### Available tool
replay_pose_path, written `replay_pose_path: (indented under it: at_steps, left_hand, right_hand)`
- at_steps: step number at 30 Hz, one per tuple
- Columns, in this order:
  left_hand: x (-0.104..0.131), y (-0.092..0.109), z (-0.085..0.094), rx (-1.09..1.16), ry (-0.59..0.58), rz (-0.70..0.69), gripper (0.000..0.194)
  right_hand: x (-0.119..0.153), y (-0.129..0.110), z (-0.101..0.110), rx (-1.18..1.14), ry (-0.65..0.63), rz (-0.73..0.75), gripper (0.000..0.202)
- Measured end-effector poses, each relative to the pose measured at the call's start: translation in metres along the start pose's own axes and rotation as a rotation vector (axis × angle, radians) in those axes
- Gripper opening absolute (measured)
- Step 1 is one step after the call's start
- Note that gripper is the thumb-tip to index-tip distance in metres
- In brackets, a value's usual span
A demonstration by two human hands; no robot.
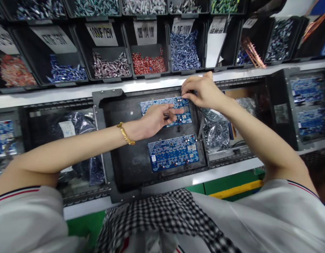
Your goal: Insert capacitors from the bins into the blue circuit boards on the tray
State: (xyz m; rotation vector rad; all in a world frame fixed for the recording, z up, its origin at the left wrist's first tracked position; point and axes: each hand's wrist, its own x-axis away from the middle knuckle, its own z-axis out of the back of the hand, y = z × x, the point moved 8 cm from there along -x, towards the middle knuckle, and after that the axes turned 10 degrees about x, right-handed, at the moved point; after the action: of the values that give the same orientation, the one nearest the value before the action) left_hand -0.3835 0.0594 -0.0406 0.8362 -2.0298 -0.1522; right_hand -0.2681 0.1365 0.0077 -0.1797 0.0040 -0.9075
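Two blue circuit boards lie in a black tray (131, 168), one behind the other. My left hand (154, 121), with a gold bracelet at the wrist, hovers over the rear circuit board (187, 117) and hides part of it. Its fingers are loosely bent and apart; nothing shows clearly between them. At that board's far right corner, my right hand (202, 89) has thumb and fingertips pinched together. Whatever they grip is too small or hidden to make out. Nearer to me is the front circuit board (174, 153), carrying small parts and untouched by either hand.
Black bins of small components line the back, including red parts (149, 63) and blue parts (185, 51), several with paper labels. Bagged items (216, 130) lie right of the tray, and a dark plastic bag (83, 123) left. Another tray (291, 105) with boards stands far right.
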Motion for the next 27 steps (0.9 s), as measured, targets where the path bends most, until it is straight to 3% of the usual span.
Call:
replay_pose_path:
  at_steps: [3,10,15,20,24,27]
  left_hand:
    - [0.005,-0.007,0.001,-0.051,-0.032,0.002,0.025]
    - [0.003,-0.007,-0.001,-0.046,-0.055,-0.017,0.018]
    - [0.007,-0.009,0.002,-0.034,0.01,-0.004,0.018]
    - [0.008,-0.011,0.003,-0.018,0.061,0.044,0.023]
    - [0.008,-0.013,0.003,0.007,0.06,0.059,0.03]
    - [0.008,-0.015,0.0,0.03,0.035,0.034,0.03]
  right_hand:
    - [-0.002,0.005,-0.015,0.055,-0.034,0.052,0.024]
    - [0.001,0.0,-0.015,0.071,-0.028,0.086,0.027]
    - [0.001,-0.001,-0.015,0.101,0.002,0.109,0.03]
    - [-0.002,-0.004,-0.017,0.114,-0.064,0.19,0.032]
    - [0.004,-0.009,-0.006,0.075,-0.034,0.079,0.028]
    - [0.018,-0.028,0.011,-0.041,0.027,-0.022,0.025]
